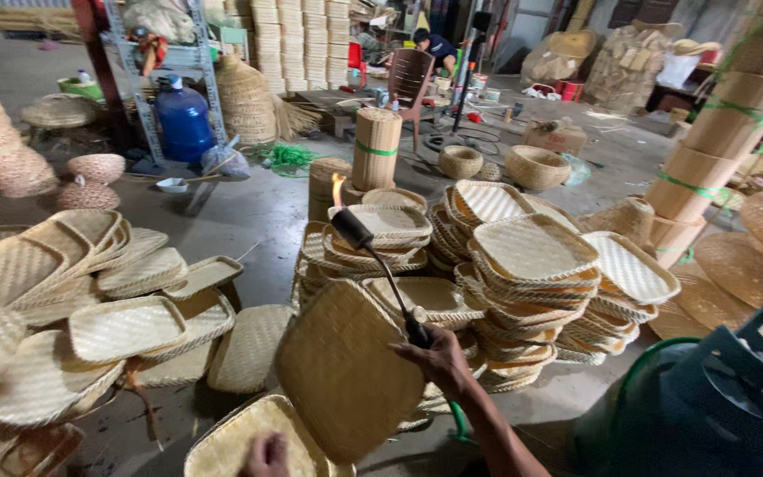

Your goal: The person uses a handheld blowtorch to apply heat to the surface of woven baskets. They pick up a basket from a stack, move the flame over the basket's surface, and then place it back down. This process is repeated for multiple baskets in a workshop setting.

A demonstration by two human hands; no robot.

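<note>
Head view: lit black long-necked gas torch (380,265) is clenched in right hand (441,358); tan square woven bamboo tray (346,371), judged light and stiff, is gripped at its lower edge by left hand (265,456).

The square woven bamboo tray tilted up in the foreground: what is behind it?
Behind the square woven bamboo tray rise stacks of similar pale trays on the concrete floor. The stacks' lower front parts are covered by it.

A square woven bamboo tray (346,371), tan with rounded corners, stands tilted on edge with its flat underside facing the camera. Just beside it, a long black metal gas torch (381,274) slants up and leftward, a small orange flame (338,189) burning at its raised nozzle
</note>
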